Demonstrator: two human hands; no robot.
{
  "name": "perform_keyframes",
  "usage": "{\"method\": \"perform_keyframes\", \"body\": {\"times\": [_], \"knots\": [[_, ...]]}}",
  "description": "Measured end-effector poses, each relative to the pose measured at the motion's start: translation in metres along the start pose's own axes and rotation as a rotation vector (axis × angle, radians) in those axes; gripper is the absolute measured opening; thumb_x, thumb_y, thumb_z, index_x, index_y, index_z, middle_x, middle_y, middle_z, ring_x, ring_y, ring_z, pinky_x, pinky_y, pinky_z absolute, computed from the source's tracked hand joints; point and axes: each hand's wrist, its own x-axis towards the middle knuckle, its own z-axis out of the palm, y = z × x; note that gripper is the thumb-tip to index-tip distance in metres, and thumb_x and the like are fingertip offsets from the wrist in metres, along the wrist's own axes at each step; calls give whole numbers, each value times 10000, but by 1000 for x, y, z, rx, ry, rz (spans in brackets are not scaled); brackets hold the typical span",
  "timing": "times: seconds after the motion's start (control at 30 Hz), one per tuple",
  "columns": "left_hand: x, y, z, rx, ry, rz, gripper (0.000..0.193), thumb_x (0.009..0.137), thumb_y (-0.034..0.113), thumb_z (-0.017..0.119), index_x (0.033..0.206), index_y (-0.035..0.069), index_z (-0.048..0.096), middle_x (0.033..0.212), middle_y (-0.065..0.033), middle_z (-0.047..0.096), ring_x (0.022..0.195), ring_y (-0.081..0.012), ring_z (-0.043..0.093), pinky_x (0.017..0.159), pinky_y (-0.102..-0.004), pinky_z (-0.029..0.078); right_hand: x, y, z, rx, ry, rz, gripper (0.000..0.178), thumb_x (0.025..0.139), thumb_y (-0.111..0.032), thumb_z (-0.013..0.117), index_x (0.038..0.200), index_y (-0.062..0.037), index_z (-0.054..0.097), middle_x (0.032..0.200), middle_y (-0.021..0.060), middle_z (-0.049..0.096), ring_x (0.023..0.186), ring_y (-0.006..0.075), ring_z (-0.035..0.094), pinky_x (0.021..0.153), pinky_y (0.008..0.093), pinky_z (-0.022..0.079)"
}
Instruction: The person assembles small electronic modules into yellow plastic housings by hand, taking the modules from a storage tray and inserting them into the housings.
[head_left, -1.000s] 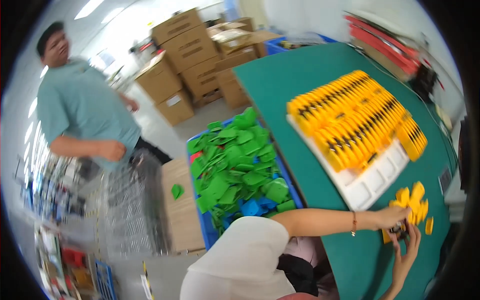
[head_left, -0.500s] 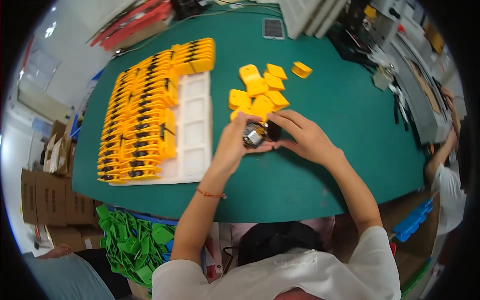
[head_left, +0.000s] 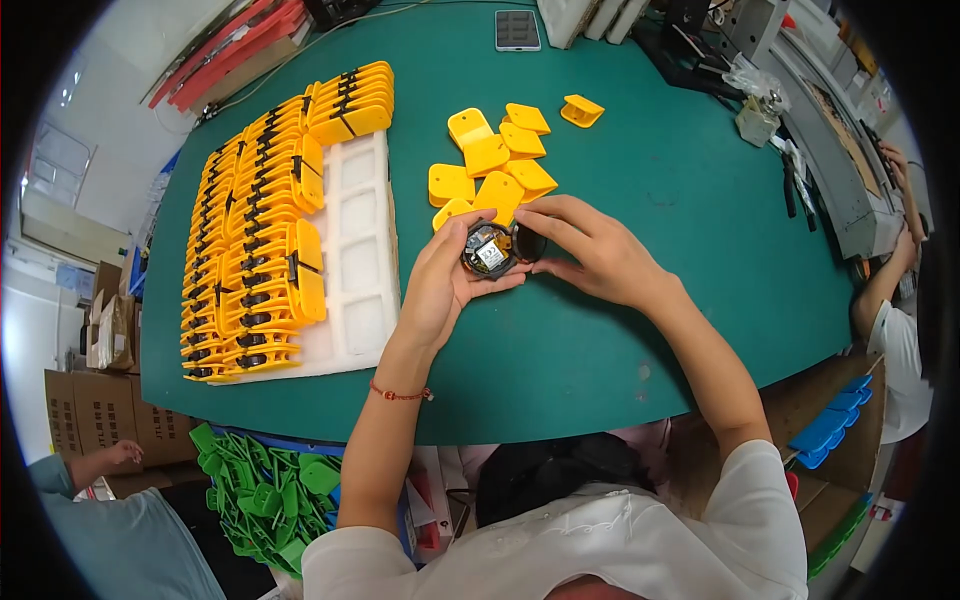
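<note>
The round device (head_left: 487, 252) sits between the worker's hands: the left hand (head_left: 440, 280), at its eight o'clock, cradles it; the right hand (head_left: 608, 258), at three, pinches its dark disc (head_left: 528, 243). It's black-rimmed, opened on circuitry and a white label. At nine, a white tray (head_left: 362, 268) bears rows of black-strapped yellow pieces (head_left: 250, 240); at seven, green pieces (head_left: 265, 492) lie heaped.

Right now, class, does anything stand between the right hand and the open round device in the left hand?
Only the dark round piece that the right hand holds, beside the round device; the loose yellow pieces lie beyond, not between.
</note>
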Motion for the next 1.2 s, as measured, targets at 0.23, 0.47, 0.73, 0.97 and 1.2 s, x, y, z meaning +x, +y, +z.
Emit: {"method": "perform_keyframes", "body": {"times": [0.23,0.47,0.73,0.97,1.2], "knots": [[0,0,0,-20,-3,12,424,971,252,311,1230,-75,382,1127,-224,505,969,-340,586,839,-435,516,1,1,-3,17,49,-25,553,646,-63,733,1153,-36,515,1090,121,531,983,280,556,818,337,487],[3,-4,-5,-65,-29,-32,390,965,207,328,1195,-99,402,1128,-190,524,998,-280,579,869,-425,497,2,-3,-4,41,97,-44,515,637,-23,711,1121,-24,532,1109,128,545,1003,279,558,833,341,485],[0,-5,-4,-77,-189,-129,401,966,213,344,1256,-62,369,1148,-154,517,1011,-232,571,894,-386,479,4,-6,-3,38,119,-85,476,634,-8,700,1083,-18,545,1145,131,540,1008,293,554,831,353,477],[1,-1,1,-91,-56,5,404,963,187,349,1300,-37,339,1188,-147,488,1034,-236,561,911,-370,467,4,-5,-5,72,104,-101,482,631,8,694,1091,-28,557,1156,127,540,1035,303,535,858,382,454],[-1,-2,1,-65,-85,18,396,953,135,358,1305,-45,348,1190,-137,487,1038,-222,556,922,-356,458,6,-9,0,69,95,-147,504,633,20,670,1115,-47,540,1177,104,531,1030,308,532,860,383,459]]}}
